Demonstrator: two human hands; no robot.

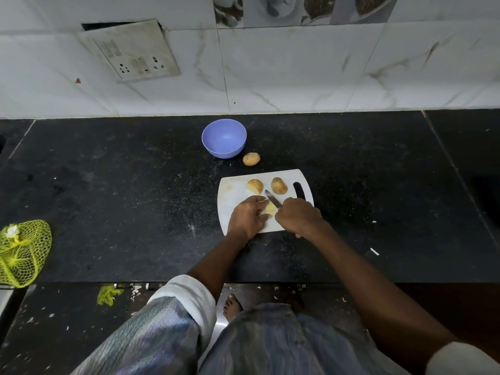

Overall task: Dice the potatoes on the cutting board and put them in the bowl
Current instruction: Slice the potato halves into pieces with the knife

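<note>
A white cutting board [232, 190] lies on the black counter. My left hand [247, 216] holds a cut potato piece [270, 207] down on the board. My right hand [297, 216] grips a knife [272, 198] whose blade crosses that piece. Behind the knife on the board lie a partly cut potato [255, 186] and a whole potato [279, 185]. Another whole potato [251, 159] rests on the counter beside an empty lilac bowl [224, 138], which stands behind the board.
A yellow mesh bag [23, 251] sits at the counter's left front edge. The tiled wall with a socket plate [132, 51] rises behind the counter. The counter's front edge [270, 282] runs just below my forearms.
</note>
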